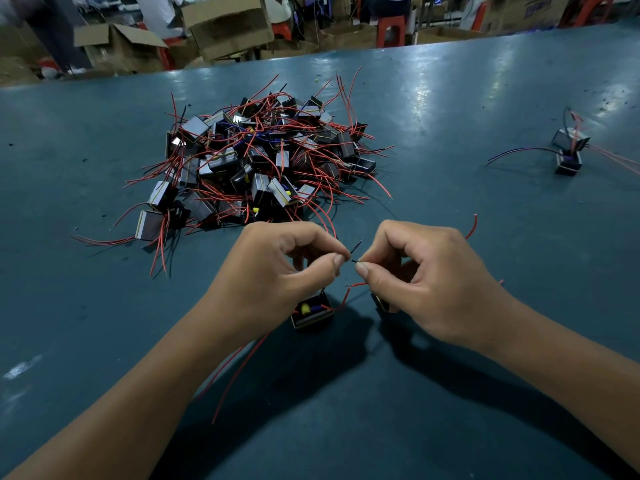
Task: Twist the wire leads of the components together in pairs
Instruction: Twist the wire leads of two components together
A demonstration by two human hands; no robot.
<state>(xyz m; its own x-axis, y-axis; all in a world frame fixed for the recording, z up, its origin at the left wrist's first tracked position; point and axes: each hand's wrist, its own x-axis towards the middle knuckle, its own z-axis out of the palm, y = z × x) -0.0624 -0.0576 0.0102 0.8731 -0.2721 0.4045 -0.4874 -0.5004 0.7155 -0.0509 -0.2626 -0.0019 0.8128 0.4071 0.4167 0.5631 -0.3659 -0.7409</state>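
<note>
In the lower middle of the frame, the left hand and right hand each pinch thin black wire ends between thumb and forefinger, fingertips almost touching. Below the left hand a small black block with yellow and blue parts sits on the blue-green surface, red leads trailing toward the lower left. A second block shows partly under the right hand. A heap of blocks tangled in red wires lies upper centre. A joined pair rests at the right edge.
</note>
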